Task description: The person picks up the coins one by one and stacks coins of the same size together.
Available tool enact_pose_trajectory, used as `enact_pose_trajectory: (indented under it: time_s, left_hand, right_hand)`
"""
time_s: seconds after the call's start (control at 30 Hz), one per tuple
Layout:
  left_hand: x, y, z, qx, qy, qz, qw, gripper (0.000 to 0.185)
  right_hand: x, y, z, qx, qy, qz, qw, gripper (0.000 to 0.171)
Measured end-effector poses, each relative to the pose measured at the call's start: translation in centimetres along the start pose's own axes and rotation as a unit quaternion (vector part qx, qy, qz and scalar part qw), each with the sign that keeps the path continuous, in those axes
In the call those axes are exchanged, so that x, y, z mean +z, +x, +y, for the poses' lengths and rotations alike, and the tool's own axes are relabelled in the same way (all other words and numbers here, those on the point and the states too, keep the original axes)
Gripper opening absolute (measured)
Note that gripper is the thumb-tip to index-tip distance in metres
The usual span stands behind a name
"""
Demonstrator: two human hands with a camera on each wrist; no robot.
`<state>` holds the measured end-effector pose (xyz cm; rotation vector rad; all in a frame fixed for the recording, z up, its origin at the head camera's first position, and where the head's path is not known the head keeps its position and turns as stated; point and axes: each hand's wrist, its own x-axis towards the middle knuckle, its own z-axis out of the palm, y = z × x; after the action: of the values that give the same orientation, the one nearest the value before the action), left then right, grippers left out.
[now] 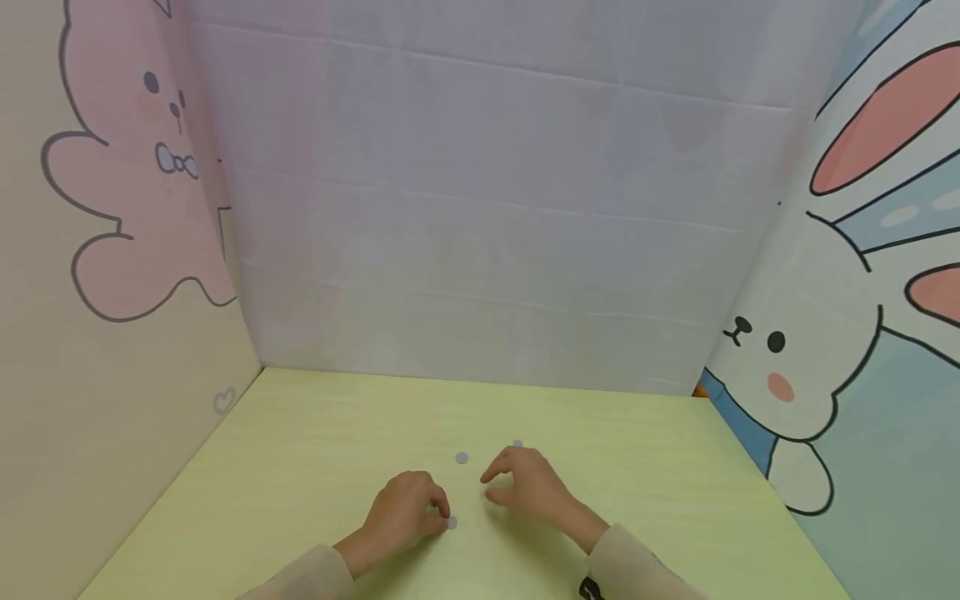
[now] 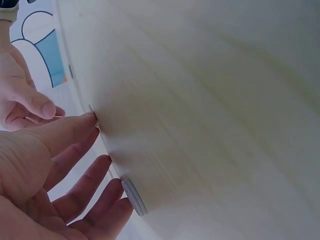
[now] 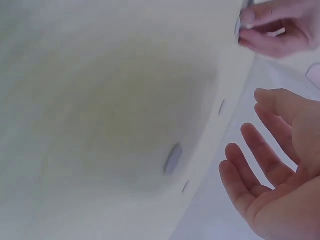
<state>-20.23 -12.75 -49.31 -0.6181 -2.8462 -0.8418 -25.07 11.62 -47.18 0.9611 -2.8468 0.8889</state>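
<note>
My left hand [image 1: 403, 515] is low over the yellow table, pinching a small grey disc [image 1: 452, 523] between thumb and index finger. Seen from the left wrist, that disc stands edge-on at the fingertips, while a thicker grey disc [image 2: 134, 197] sits by the little finger. My right hand [image 1: 531, 485] hovers just right of it, fingers loosely bent and apart, holding nothing. Beyond the hands lie a flat grey disc [image 1: 462, 457] and another disc [image 1: 517, 444], the latter partly behind the right hand. A closer grey disc [image 3: 173, 159] shows in the right wrist view.
The light yellow tabletop [image 1: 330, 433] runs back to a creased pale sheet [image 1: 480, 208]. Side panels bear a pink cartoon animal [image 1: 142, 217] on the left and a white rabbit [image 1: 802, 358] on the right. A black item [image 1: 590, 588] shows at the right sleeve.
</note>
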Motion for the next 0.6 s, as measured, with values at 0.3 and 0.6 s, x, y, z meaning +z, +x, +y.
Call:
enact_pose_trajectory:
  time_s: [0.3, 0.6]
  left_hand:
    - [0.0, -0.2, 0.2, 0.002, -0.003, 0.005, 1.0, 0.015]
    - [0.2, -0.1, 0.0, -0.008, 0.0, -0.001, 1.0, 0.016]
  right_hand:
    - [-2.4, 0.0, 3.0, 0.026, -0.005, 0.068, 0.997, 0.021]
    - [-2.8, 0.7, 5.4, 0.076, -0.004, 0.075, 0.994, 0.031]
